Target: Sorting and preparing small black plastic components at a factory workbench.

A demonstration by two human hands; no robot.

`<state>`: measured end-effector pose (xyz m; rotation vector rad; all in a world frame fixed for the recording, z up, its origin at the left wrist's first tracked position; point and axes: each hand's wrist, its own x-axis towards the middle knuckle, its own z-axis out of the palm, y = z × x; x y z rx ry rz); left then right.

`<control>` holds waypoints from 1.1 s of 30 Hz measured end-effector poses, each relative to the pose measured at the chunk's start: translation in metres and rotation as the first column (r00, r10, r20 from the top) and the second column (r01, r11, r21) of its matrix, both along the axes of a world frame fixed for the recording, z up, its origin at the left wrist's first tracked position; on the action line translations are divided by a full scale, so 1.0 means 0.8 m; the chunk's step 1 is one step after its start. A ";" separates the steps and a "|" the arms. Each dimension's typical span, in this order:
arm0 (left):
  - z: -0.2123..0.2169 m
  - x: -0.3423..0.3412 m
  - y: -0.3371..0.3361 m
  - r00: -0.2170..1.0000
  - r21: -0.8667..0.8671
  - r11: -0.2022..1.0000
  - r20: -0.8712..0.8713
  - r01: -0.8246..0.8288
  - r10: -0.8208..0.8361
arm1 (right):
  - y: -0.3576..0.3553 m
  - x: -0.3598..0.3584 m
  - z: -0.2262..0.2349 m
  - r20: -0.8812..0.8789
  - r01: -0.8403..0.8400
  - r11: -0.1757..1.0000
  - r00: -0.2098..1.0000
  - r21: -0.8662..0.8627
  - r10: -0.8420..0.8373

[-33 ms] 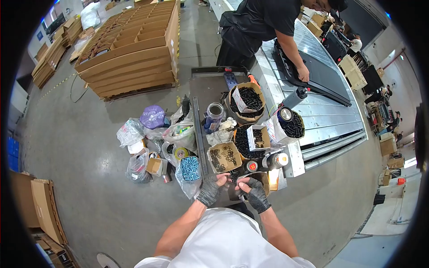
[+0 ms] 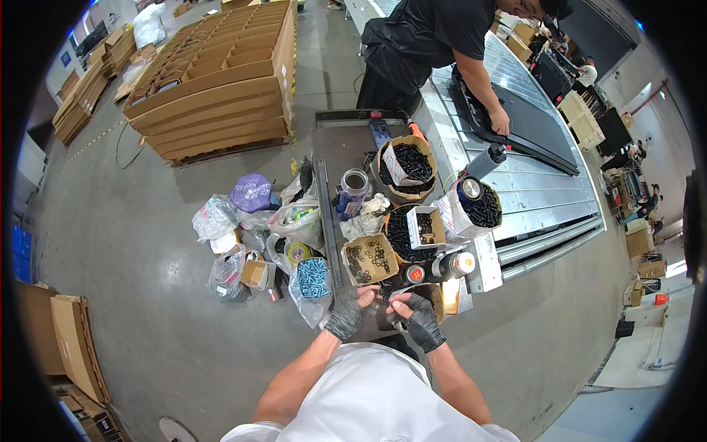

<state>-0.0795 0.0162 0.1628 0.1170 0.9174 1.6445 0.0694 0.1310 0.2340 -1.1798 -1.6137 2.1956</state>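
My left hand (image 2: 347, 312) and my right hand (image 2: 420, 317), both in dark fingerless gloves, are close together at the near end of a cart. Each has thumb and fingers pinched together. Small dark pieces show around the fingertips, too small to name. Just beyond my left hand sits an open carton of dark rings (image 2: 370, 259), like washers. Two dark cylinders, one with a red-marked end (image 2: 415, 275) and one with a pale end (image 2: 463, 263), lie beyond my right hand. Partly hidden behind that hand is a brown carton (image 2: 440, 303).
Boxes of black screws (image 2: 414, 162), a metal cup (image 2: 354, 183) and a small white box (image 2: 426, 227) crowd the cart. Left of it hang bags and a box of blue screws (image 2: 313, 278). A co-worker (image 2: 434, 44) leans over a roller conveyor (image 2: 549, 210); a carton stack (image 2: 213, 125) stands far left.
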 end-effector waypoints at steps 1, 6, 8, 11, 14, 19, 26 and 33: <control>0.003 0.001 0.001 0.998 -0.024 1.000 -0.056 0.001 -0.003 | -0.005 -0.003 0.004 0.028 0.004 1.000 1.000 -0.010 -0.003; -0.008 0.014 0.004 0.999 -0.031 0.999 -0.033 -0.015 0.014 | -0.024 -0.014 -0.002 -0.039 0.094 0.991 0.995 0.099 -0.090; -0.010 0.017 0.004 1.000 -0.033 0.999 0.002 -0.023 0.023 | -0.030 -0.018 -0.004 -0.053 0.147 0.983 0.988 0.108 -0.142; -0.014 0.021 0.005 0.999 -0.022 0.999 -0.013 -0.032 0.032 | -0.040 -0.020 -0.013 -0.126 0.186 0.921 0.980 0.342 -0.151; -0.016 0.025 0.006 0.996 -0.031 0.996 0.046 -0.078 0.079 | -0.051 -0.022 -0.007 -0.051 0.143 0.865 0.990 0.481 -0.135; -0.010 0.030 0.004 0.965 -0.044 0.992 0.232 -0.118 0.125 | -0.051 -0.017 -0.021 -0.041 0.141 0.823 0.989 0.550 -0.143; -0.003 0.028 0.005 0.878 0.020 0.991 0.465 -0.135 0.111 | -0.051 -0.032 -0.029 -0.046 0.138 0.892 0.990 0.430 -0.131; -0.061 -0.001 -0.005 0.858 -0.030 0.949 0.420 -0.314 0.297 | -0.037 -0.061 -0.064 -0.135 0.325 0.943 0.933 -0.071 -0.332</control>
